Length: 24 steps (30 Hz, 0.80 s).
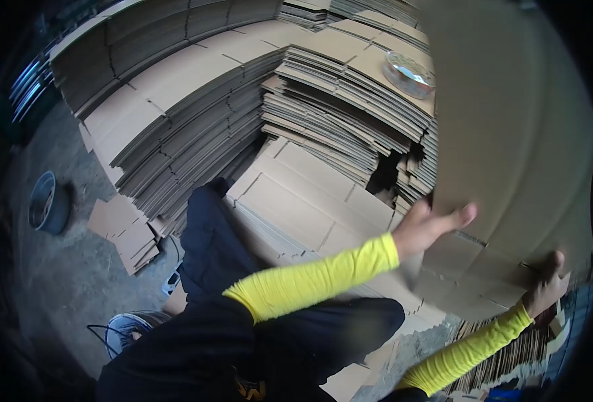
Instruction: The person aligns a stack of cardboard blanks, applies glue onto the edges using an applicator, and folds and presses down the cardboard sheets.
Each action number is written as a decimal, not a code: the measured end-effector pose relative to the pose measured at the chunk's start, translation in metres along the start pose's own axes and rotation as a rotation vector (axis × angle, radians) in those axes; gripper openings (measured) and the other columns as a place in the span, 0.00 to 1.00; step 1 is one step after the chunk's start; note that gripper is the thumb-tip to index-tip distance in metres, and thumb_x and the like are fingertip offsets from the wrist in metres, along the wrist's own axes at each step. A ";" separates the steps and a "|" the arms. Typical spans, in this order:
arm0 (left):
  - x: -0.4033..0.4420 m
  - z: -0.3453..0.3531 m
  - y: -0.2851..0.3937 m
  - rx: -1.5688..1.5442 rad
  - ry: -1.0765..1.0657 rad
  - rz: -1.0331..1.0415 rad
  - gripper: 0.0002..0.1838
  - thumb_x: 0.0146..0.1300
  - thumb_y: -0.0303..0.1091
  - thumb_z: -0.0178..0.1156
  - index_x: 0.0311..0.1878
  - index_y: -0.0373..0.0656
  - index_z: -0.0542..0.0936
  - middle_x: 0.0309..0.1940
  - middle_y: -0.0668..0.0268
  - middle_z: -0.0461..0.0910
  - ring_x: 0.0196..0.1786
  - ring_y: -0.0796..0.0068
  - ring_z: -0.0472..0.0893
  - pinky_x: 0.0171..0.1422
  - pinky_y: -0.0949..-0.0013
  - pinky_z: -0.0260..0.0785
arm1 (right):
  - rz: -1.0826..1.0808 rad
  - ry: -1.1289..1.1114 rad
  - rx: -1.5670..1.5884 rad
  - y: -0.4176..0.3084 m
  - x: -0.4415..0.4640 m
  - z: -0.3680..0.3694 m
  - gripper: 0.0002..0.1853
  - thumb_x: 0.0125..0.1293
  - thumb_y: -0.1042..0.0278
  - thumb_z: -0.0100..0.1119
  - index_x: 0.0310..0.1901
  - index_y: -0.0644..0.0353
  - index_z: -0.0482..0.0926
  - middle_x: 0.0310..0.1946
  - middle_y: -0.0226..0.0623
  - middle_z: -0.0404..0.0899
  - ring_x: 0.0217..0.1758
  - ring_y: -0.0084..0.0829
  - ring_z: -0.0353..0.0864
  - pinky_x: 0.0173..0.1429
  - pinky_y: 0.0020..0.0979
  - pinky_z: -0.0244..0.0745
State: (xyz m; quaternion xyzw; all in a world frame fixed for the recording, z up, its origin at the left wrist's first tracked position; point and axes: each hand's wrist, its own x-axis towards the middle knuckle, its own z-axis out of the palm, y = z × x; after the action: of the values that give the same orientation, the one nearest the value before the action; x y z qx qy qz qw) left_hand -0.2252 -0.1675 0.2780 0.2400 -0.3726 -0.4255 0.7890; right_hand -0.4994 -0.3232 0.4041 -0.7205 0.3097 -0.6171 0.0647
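A large brown cardboard sheet [511, 147] with crease lines stands raised on the right side. My left hand [425, 228] grips its lower left part, thumb on the near face and the other fingers hidden behind. Farther right, my right hand [546, 287] holds the sheet near its lower right edge, thumb up against it. Both forearms wear yellow sleeves. Between my legs and the tall stacks lies a pile of flat slotted cardboard [296, 197], just left of the raised sheet.
Tall cardboard stacks [196, 100] rise at the left and back. A clear round plastic container [410, 75] rests on the back stack. On the floor at left are a grey tub [50, 204], loose cardboard pieces [125, 231] and a bucket [132, 328]. More cardboard [494, 352] stands at lower right.
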 end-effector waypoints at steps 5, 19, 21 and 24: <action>-0.074 -0.018 -0.118 -0.207 0.247 -0.359 0.40 0.68 0.64 0.63 0.71 0.40 0.71 0.64 0.67 0.76 0.69 0.74 0.72 0.73 0.68 0.62 | -0.049 -0.493 -0.087 -0.005 -0.014 0.069 0.31 0.52 0.53 0.83 0.49 0.69 0.83 0.41 0.38 0.88 0.41 0.28 0.83 0.52 0.31 0.77; -0.139 -0.050 -0.236 -0.727 0.803 -0.636 0.51 0.70 0.74 0.49 0.84 0.50 0.49 0.81 0.63 0.56 0.80 0.62 0.60 0.81 0.48 0.52 | -0.080 -1.010 -0.638 0.121 -0.172 0.284 0.45 0.60 0.19 0.53 0.44 0.64 0.90 0.25 0.54 0.84 0.36 0.53 0.87 0.48 0.48 0.81; -0.126 -0.059 -0.231 -0.729 0.845 -0.627 0.50 0.68 0.75 0.50 0.83 0.53 0.52 0.79 0.64 0.60 0.78 0.61 0.62 0.80 0.46 0.52 | -0.008 -1.109 -0.679 0.121 -0.183 0.312 0.46 0.60 0.19 0.52 0.44 0.64 0.90 0.29 0.56 0.85 0.40 0.53 0.87 0.53 0.48 0.80; -0.115 -0.072 -0.261 -0.680 0.960 -0.682 0.54 0.63 0.80 0.52 0.83 0.56 0.54 0.80 0.64 0.59 0.79 0.60 0.60 0.80 0.44 0.51 | -0.001 -1.156 -0.730 0.169 -0.224 0.346 0.47 0.61 0.18 0.49 0.44 0.65 0.89 0.37 0.59 0.86 0.48 0.55 0.86 0.64 0.49 0.74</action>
State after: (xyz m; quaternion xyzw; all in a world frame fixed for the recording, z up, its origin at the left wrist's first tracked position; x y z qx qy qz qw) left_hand -0.3380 -0.2017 0.0087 0.2449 0.2699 -0.5904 0.7201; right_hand -0.2506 -0.4408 0.0541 -0.9100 0.4134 0.0106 -0.0279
